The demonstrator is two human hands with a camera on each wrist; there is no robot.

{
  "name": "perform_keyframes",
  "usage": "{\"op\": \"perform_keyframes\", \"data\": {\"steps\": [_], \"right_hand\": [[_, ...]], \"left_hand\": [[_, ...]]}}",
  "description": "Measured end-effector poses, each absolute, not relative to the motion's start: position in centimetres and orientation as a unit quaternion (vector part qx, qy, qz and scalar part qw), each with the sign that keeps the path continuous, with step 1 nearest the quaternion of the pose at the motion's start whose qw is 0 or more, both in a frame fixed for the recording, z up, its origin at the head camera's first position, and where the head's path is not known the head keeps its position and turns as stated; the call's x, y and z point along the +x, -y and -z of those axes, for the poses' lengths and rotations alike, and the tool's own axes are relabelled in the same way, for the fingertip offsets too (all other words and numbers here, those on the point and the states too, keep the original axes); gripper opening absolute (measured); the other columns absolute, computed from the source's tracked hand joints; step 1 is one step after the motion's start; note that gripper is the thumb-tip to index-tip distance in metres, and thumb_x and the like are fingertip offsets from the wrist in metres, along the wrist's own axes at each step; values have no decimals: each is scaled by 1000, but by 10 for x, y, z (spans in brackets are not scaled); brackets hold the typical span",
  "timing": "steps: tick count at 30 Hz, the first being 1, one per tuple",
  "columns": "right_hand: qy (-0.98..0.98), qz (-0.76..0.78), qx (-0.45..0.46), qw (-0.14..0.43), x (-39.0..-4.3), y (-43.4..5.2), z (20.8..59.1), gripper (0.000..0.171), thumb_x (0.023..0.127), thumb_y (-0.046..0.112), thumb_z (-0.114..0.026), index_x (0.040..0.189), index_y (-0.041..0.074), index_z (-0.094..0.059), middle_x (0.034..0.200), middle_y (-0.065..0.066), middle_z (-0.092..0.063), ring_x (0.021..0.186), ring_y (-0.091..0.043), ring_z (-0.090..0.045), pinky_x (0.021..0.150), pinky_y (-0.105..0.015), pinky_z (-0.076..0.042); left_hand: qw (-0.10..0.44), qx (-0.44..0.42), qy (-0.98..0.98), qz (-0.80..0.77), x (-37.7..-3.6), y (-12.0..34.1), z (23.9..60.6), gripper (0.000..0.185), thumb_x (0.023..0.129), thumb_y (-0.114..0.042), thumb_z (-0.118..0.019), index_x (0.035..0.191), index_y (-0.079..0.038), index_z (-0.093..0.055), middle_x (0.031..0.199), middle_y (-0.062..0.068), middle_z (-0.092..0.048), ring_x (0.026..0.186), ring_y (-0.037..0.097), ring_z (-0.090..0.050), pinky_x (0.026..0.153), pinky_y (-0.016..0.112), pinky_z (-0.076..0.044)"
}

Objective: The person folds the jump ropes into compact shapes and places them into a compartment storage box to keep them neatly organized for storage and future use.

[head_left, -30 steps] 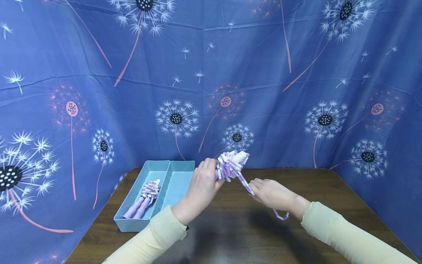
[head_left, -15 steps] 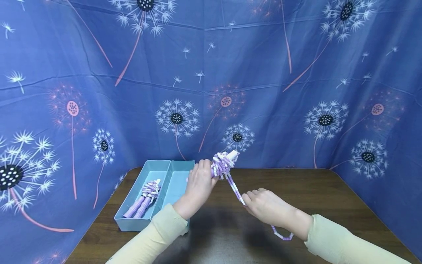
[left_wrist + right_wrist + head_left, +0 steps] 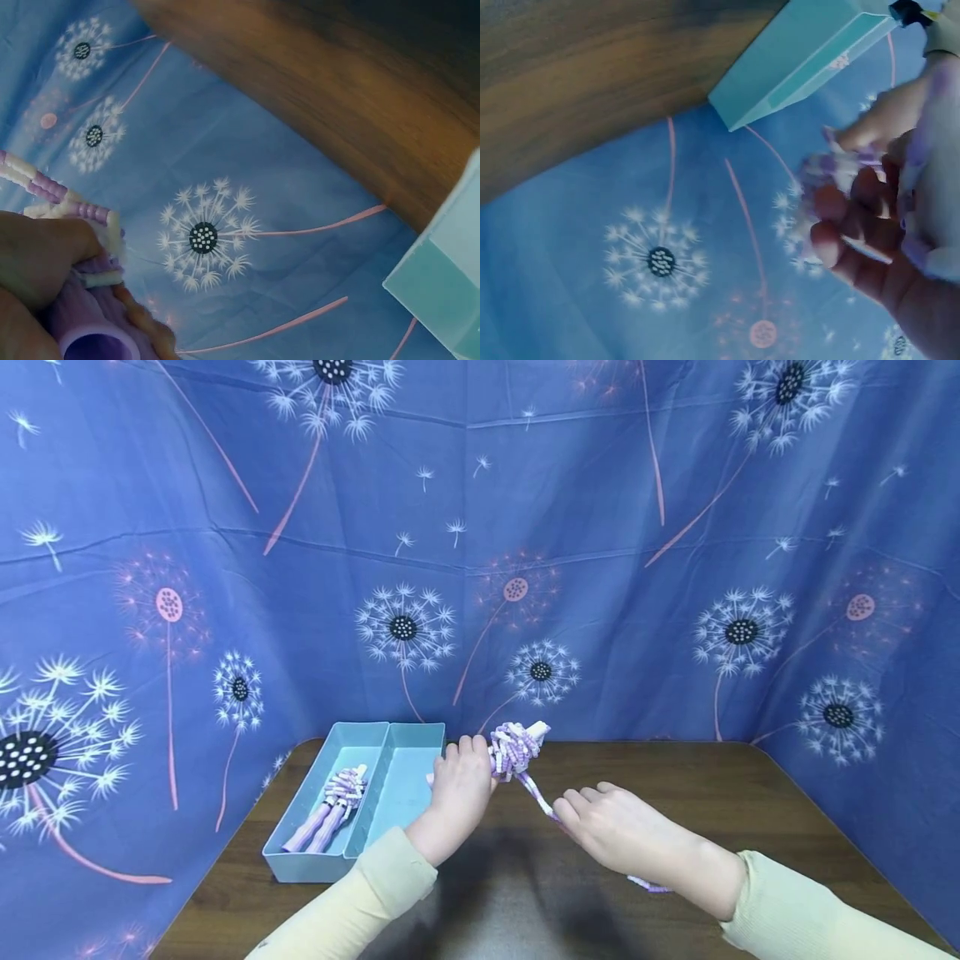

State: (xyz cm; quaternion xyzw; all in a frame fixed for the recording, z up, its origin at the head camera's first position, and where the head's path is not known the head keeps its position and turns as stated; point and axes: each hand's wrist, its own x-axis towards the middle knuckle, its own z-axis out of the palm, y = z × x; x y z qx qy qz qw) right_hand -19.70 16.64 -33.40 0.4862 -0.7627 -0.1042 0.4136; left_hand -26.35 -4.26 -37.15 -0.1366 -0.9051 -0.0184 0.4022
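My left hand [image 3: 459,785] grips the purple handles of a beaded purple-and-white jump rope; its wound coil [image 3: 515,748] sticks out above the fist, just over the table's back part. In the left wrist view the handle end [image 3: 97,343] and beads [image 3: 71,210] show against my palm. My right hand [image 3: 611,827] pinches the loose strand [image 3: 537,792] running down from the coil. The rope's tail [image 3: 647,885] lies on the table under my right wrist. The right wrist view is blurred; fingers [image 3: 855,232] curl near purple beads.
A light blue two-compartment tray [image 3: 390,739] stands at the table's back left; its left compartment holds another wound purple rope [image 3: 330,806]. The brown wooden table [image 3: 750,802] is walled by blue dandelion-print cloth [image 3: 600,568] behind and on both sides.
The coil in my left hand came down and slightly left, toward the table. My right hand swung along the strand, first nearer me, then back up beside the coil; less tail shows.
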Motion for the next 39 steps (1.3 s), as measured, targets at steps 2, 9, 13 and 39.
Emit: {"op": "perform_keyframes", "data": {"steps": [2,9,13,39], "right_hand": [[763,118,479,417,-194,-167,331,40,103,20,-16,73,11,-42,60,5,-30,48,-10,-29,49,-21,-16],[754,147,480,423,-184,-167,319,41,102,17,-16,69,12,-40,59,5,-29,48,-10,-23,49,-22,-14],[753,164,483,415,-178,-167,310,40,101,15,-16,68,11,-39,60,3,-30,50,-11,-24,49,-24,-15],[675,271,550,411,-183,-173,229,45,94,-2,-17,77,11,-57,71,0,-44,50,-16,-35,50,-24,-28]], "left_hand": [[402,-131,906,3,-264,42,374,47,58,-32,-84,82,-7,-52,73,7,-52,65,24,-53,49,35,-38],[400,-147,904,-31,-263,39,378,48,58,-34,-85,85,-7,-56,74,7,-55,67,24,-55,49,35,-38],[397,-155,903,-52,-258,34,377,50,57,-38,-86,83,-9,-55,73,6,-55,65,23,-54,50,34,-38],[432,-270,848,-147,-227,17,370,6,82,-17,-60,80,-13,-56,69,2,-50,59,17,-44,50,30,-35]]}}
